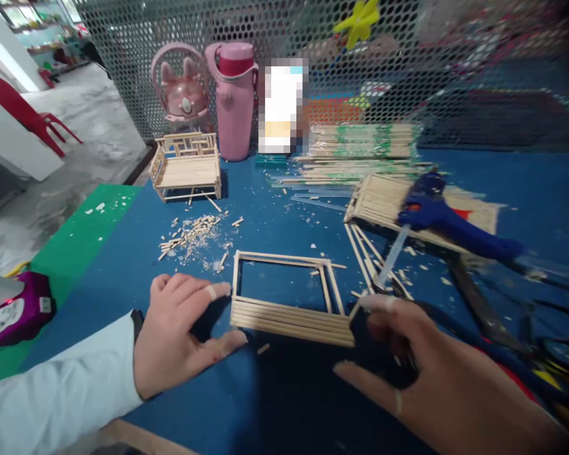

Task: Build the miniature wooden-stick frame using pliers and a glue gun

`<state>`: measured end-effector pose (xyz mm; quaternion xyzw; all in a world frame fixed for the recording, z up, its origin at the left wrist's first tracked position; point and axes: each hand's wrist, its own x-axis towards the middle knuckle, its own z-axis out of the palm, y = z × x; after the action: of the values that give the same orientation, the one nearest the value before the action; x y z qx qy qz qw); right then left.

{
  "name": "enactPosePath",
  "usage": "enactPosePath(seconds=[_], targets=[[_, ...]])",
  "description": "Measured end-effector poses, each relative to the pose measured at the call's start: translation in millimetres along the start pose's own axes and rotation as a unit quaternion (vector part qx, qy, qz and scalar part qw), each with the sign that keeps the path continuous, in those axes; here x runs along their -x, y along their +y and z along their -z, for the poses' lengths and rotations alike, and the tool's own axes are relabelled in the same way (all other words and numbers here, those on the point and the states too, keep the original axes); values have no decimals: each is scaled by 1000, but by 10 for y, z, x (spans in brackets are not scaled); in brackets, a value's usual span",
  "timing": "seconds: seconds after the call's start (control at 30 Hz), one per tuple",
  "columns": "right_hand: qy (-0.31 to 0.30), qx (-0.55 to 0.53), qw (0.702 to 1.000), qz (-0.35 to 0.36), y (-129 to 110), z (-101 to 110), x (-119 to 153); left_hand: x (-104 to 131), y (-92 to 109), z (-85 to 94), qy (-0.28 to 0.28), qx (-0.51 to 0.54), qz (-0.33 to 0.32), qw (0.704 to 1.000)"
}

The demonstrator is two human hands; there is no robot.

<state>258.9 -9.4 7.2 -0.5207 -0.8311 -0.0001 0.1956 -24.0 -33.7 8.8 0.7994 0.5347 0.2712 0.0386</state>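
Note:
A small rectangular frame of thin wooden sticks [291,322] lies on the blue tabletop in front of me. Several sticks fill its near side like slats, and the rest of it is hollow. At its left end is my left hand [184,328], thumb and index finger apart, the index fingertip at or very near the frame's edge. My right hand [408,360] is off the right end, with thumb and index finger spread wide. A short stick end shows by the right index fingertip; whether they touch I cannot tell. White tape wraps some fingers.
Behind stand a miniature stick bench [189,167], a pink bottle [236,107] and bundled sticks [365,139]. A blue glue gun [455,221] rests on a slatted stick piece [379,199]. Stick offcuts [194,234] lie left of centre; tools and cables crowd the right.

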Motion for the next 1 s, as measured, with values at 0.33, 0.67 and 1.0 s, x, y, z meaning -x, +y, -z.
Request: enactPosePath(seconds=[0.33,0.67,1.0], targets=[[-46,-30,997,-46,-112,61,30,35,-16,-6,-21,-32,-35,999],[5,-41,999,4,-130,20,53,38,5,4,-22,-29,-48,998],[36,-26,998,39,-147,21,56,38,-13,-36,-14,1,-34,999]])
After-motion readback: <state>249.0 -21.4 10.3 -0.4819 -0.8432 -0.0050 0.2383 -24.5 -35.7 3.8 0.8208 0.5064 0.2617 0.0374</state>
